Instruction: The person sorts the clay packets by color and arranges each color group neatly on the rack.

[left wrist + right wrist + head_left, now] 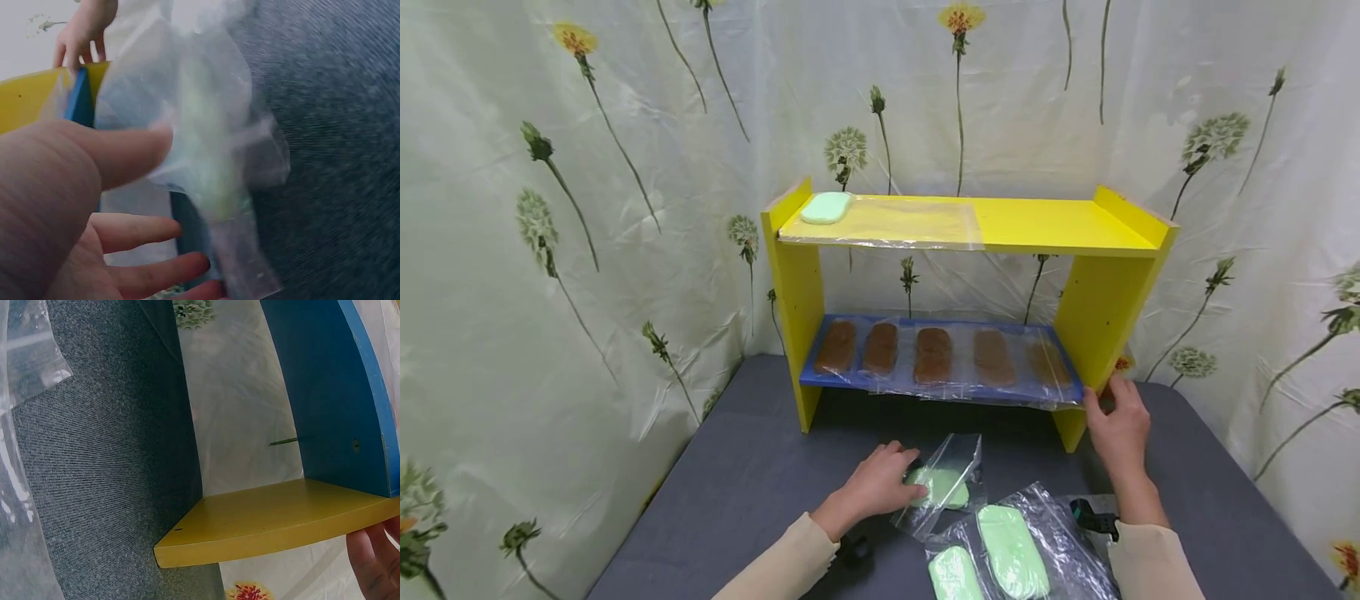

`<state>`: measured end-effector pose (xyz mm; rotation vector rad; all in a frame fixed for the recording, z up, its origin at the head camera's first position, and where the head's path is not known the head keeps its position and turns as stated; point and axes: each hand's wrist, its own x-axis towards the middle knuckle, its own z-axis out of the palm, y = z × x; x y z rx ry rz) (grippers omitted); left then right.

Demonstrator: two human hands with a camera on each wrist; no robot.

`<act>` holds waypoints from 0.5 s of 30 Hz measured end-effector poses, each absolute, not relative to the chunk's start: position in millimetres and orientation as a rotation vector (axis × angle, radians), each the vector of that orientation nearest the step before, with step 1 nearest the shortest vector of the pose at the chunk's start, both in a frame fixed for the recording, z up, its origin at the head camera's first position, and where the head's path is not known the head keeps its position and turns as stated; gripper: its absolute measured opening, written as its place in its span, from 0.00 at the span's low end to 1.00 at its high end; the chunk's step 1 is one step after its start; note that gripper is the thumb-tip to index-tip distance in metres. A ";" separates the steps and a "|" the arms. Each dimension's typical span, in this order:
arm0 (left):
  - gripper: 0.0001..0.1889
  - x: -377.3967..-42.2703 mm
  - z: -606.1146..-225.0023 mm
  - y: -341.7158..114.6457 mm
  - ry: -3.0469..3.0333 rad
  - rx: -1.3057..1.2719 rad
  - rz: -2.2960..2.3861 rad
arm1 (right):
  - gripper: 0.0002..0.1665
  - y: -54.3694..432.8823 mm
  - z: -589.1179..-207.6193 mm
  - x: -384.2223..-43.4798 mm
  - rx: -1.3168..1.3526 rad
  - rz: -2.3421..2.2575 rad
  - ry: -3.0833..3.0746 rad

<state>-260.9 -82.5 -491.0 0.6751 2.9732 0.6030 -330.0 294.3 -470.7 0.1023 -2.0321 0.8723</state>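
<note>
My left hand (880, 482), fingers spread, reaches over a pale green soap-like bar (953, 490) in a clear plastic bag (961, 454) on the table. Its thumb overlaps the bar in the head view; in the left wrist view the bag (206, 137) is blurred beyond the parted thumb and fingers. At the right side panel (1093, 317) of a yellow shelf unit, my right hand (1122, 421) grips the front edge beside the blue lower shelf (820, 380). The right wrist view shows only some fingers (374, 562) against the panel.
Several brown bars (932, 354) in clear bags lie in a row on the blue shelf. Another pale green bar (826, 207) lies at the left of the yellow top shelf (1045, 223). More bagged green bars (1011, 550) lie at the table's front, before a flower-patterned curtain (647, 100).
</note>
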 end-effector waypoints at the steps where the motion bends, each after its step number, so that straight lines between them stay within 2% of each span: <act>1: 0.35 -261.8 -493.5 -82.6 2.969 0.656 0.585 | 0.14 293.9 -471.0 -330.0 0.101 0.870 -2.034; 4: 0.37 -265.1 -499.3 -81.8 2.969 0.675 0.548 | 0.15 293.1 -470.5 -330.1 0.106 0.866 -2.034; 11: 0.32 -272.1 -504.2 -79.1 2.986 0.736 0.591 | 0.14 293.2 -468.7 -330.5 0.112 0.872 -2.021; 15: 0.29 -273.3 -503.9 -78.8 2.888 0.710 0.765 | 0.14 293.0 -470.1 -330.2 0.100 0.873 -2.031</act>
